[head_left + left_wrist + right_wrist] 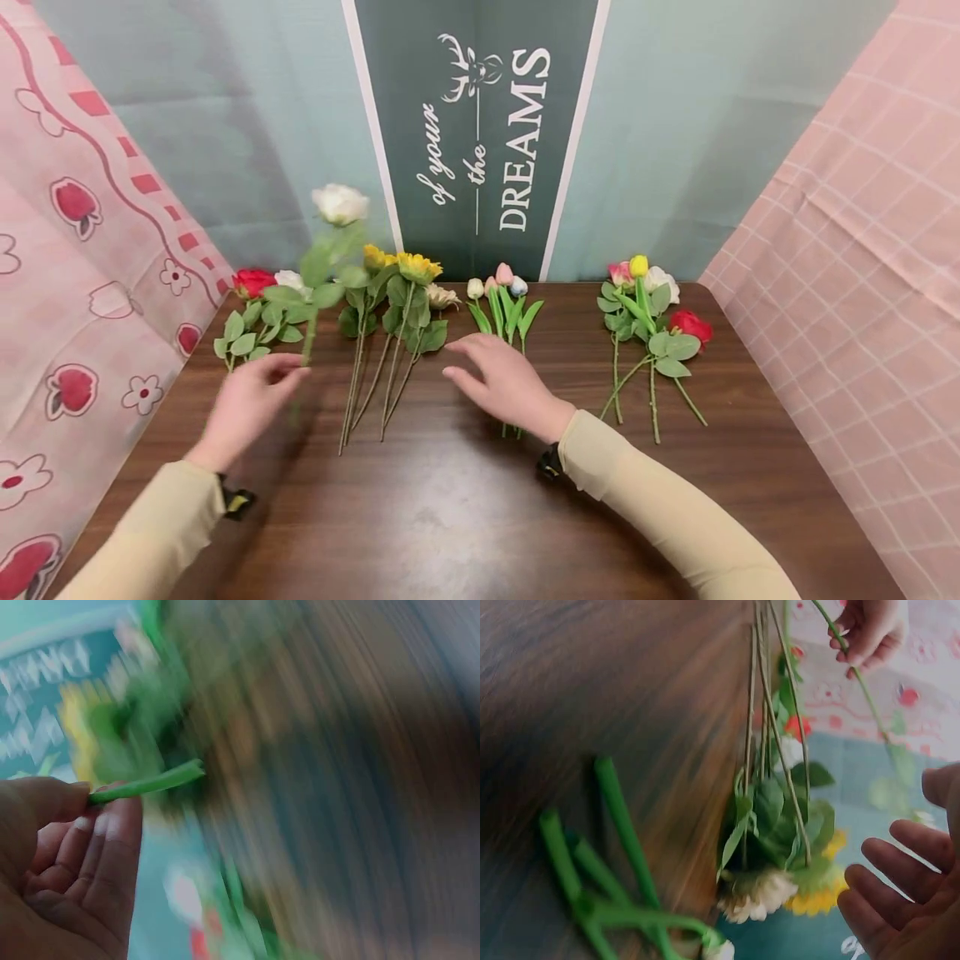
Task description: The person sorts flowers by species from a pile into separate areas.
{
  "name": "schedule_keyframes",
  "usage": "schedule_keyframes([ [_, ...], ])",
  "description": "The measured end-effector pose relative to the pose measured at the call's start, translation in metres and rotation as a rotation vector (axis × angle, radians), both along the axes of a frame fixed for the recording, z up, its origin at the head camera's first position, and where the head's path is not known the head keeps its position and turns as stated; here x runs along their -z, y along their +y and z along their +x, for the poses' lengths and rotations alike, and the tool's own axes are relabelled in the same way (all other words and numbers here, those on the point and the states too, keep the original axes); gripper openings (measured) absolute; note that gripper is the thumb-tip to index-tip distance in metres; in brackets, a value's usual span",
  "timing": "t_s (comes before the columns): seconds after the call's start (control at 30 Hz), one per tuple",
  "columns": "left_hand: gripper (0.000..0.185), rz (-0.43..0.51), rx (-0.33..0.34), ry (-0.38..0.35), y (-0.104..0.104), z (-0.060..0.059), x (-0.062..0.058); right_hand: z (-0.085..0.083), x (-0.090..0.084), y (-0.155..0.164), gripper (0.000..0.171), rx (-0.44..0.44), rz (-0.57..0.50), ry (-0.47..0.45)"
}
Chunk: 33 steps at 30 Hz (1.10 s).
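My left hand (247, 404) pinches the green stem of a white rose (340, 203) and holds it upright above the brown table (450, 500). In the left wrist view the stem (146, 785) sits between thumb and fingers (105, 847). The right hand (504, 385) hovers open, fingers spread, over the stems of the small tulip bunch (501, 300) and beside the sunflower bunch (397, 308). In the right wrist view its straight fingers (900, 892) show next to the sunflower stems (769, 750) and the tulip stems (615, 840).
A red and white rose bunch (258, 312) lies at the left of the table. A mixed bunch with a red rose (648, 317) lies at the right. Pink cloth (862, 292) flanks both sides; a green "DREAMS" banner (480, 133) hangs behind.
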<state>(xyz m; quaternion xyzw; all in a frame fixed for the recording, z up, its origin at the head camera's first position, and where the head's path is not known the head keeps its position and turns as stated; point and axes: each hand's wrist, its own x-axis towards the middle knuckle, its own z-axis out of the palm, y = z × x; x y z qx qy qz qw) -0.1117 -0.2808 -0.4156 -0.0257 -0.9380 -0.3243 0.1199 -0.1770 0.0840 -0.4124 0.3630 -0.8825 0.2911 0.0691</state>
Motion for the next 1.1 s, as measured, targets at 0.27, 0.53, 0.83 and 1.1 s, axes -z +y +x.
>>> schedule_keyframes([
  [0.27,0.029,-0.217,-0.108,-0.171,-0.095,0.014,0.010,0.012,0.013,-0.018,0.063,-0.106,0.226,0.132],
  [0.53,0.027,-0.278,-0.064,-0.275,-0.103,0.008,0.022,0.017,0.025,-0.028,0.073,-0.155,0.371,0.154],
  [0.83,0.026,-0.290,-0.058,-0.252,-0.098,0.009,0.018,0.013,0.027,-0.020,0.072,-0.122,0.398,0.121],
  [1.1,0.053,-0.312,-0.062,-0.068,-0.068,0.005,0.012,-0.003,0.027,0.008,0.068,-0.051,0.353,0.087],
])
